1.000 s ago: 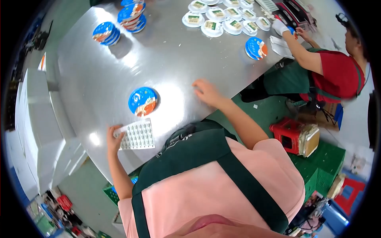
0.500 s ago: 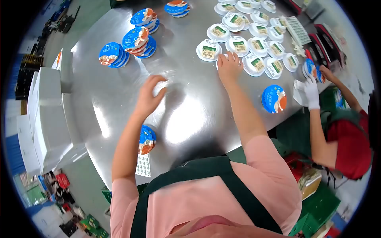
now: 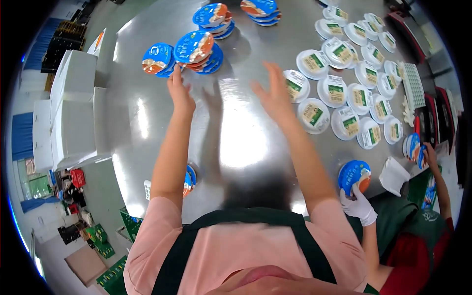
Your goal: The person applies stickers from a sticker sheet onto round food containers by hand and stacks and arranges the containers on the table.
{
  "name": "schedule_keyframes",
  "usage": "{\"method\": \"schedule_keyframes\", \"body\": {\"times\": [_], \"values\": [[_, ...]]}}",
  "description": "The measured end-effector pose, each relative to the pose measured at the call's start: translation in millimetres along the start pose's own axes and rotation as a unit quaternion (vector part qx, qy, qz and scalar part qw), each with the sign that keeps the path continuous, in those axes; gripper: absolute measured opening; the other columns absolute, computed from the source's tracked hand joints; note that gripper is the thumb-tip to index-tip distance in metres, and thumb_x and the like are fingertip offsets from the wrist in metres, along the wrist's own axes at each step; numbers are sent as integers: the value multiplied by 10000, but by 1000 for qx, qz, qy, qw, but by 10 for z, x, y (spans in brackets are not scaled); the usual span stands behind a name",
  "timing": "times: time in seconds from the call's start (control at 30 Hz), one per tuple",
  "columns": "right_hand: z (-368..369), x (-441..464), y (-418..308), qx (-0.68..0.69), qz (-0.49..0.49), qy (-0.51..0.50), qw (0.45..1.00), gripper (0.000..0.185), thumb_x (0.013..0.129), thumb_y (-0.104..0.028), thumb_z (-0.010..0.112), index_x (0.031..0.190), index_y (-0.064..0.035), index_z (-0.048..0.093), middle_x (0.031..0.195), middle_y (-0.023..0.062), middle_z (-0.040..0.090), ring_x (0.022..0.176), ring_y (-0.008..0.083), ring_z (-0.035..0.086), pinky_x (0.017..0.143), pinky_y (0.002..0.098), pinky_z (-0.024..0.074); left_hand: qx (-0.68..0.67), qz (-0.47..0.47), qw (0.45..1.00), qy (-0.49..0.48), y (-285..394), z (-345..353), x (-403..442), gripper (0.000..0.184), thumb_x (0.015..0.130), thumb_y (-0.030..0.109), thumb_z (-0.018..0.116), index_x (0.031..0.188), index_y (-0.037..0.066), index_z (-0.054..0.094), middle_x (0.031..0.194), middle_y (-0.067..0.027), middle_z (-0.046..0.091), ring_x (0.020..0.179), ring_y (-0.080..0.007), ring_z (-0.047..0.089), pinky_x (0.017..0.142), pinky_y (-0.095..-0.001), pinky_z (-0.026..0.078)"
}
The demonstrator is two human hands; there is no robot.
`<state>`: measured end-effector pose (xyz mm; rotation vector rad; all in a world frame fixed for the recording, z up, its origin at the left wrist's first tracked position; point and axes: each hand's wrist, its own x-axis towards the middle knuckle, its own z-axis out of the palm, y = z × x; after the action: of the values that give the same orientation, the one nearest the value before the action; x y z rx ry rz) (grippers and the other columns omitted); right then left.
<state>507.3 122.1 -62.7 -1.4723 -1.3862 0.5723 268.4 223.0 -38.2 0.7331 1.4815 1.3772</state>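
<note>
My left hand reaches over the metal table, fingers apart and holding nothing, just below a stack of blue-lidded cups. Beside that stack on the left is a shorter one. My right hand is spread and empty above the table, left of the white-lidded cups with green and yellow labels. Part of a single blue-lidded cup shows beside my left forearm, along with the corner of a label sheet.
Further stacks of blue-lidded cups stand at the back. At the right, a co-worker's gloved hand touches a blue-lidded cup, near a white sheet. White boxes stand beyond the table's left edge.
My left hand has moved forward to the blue-lidded stacks. My right hand has left the white-lidded cups and spread open. The view has shifted; the co-worker's gloved hand now reaches the nearby blue-lidded cup.
</note>
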Motion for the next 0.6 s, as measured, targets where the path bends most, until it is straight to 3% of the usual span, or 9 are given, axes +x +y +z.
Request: {"method": "schedule_keyframes", "body": {"times": [0.03,0.17,0.23,0.3,0.37,0.47,0.5,0.53,0.6], "values": [[266,302,-36,69,17,-44,997,788,857,-517,652,1410,-18,394,1457,287,350,1363,449,320,1110,496,295,-5,-55,998,-12,-38,-14,149,909,832,667,580,1443,48,317,1473,-167,348,1428,-339,186,1094,-626,186],[1049,1372,-45,191,159,-164,955,1032,747,-704,636,1461,-22,339,1518,261,290,1407,400,281,1116,458,298,-53,-177,974,-133,189,101,477,1001,811,734,529,1498,58,260,1540,-204,258,1447,-374,166,1123,-653,103],[1229,1517,-90,237,229,-217,919,1032,737,-706,634,1454,-20,351,1497,216,360,1362,346,381,1072,399,358,-66,-195,948,-243,219,126,655,982,813,750,493,1461,31,330,1532,-222,286,1425,-393,225,1117,-674,84],[1222,1473,-285,220,282,-233,904,1016,744,-699,632,1450,-21,359,1466,205,418,1330,330,434,1052,371,379,-46,-202,944,-256,243,108,749,962,812,756,485,1438,35,366,1505,-201,329,1407,-390,250,1107,-673,105],[1210,1314,-318,205,301,-224,904,933,780,-623,652,1437,-23,370,1390,167,505,1235,293,523,1011,334,409,-8,-214,936,-281,260,-8,635,920,810,756,486,1413,66,413,1455,-161,407,1368,-359,312,1099,-652,162],[913,681,-494,229,314,-259,884,820,842,-505,653,1436,-28,351,1338,130,537,1192,245,538,993,347,426,32,-246,919,-307,209,-427,169,812,852,714,468,1382,99,458,1418,-124,479,1328,-318,409,1100,-644,205],[849,383,-524,246,317,-253,880,771,855,-438,665,1428,-28,352,1311,120,548,1178,223,538,991,351,430,43,-255,900,-352,89,-680,39,757,866,699,476,1398,161,441,1381,-82,508,1281,-260,458,1074,-603,290],[793,72,-603,264,316,-245,878,725,868,-371,678,1419,-29,353,1284,109,559,1165,201,538,988,355,434,39,-262,911,-317,227,-763,-365,735,880,678,491,1417,181,414,1362,-67,522,1237,-233,494,1050,-584,337],[680,-590,-881,303,386,-188,851,641,853,-263,724,1359,-30,407,1209,115,588,1128,197,564,994,348,437,0,-326,862,-388,15,-1274,-630,664,936,559,515,1459,184,352,1388,-49,498,1258,-195,475,1060,-482,370]]}}
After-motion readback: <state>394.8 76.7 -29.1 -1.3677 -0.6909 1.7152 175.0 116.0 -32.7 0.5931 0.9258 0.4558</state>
